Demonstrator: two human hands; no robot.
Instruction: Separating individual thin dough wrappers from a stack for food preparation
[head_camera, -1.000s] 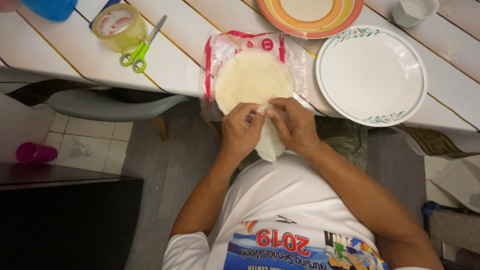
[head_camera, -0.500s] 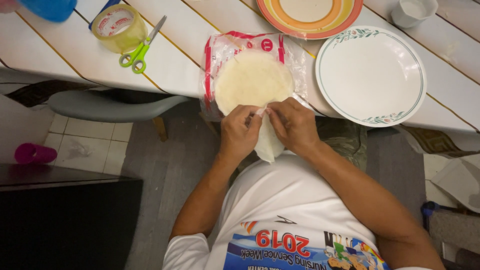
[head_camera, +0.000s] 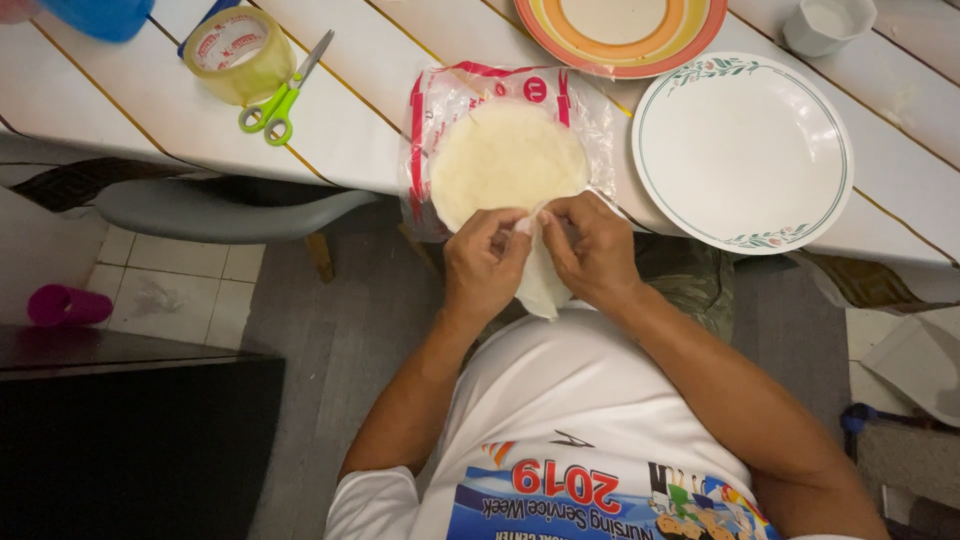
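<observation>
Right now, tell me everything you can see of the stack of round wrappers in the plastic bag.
The stack of wrappers is pale cream, thin, round and flat, lying on its opened clear plastic bag with red print at the table's near edge. Left hand and right hand pinch its near rim, where one sheet hangs folded down off the table edge.

Pale round wrapper stack (head_camera: 505, 160) (in plastic bag) at table edge.
</observation>
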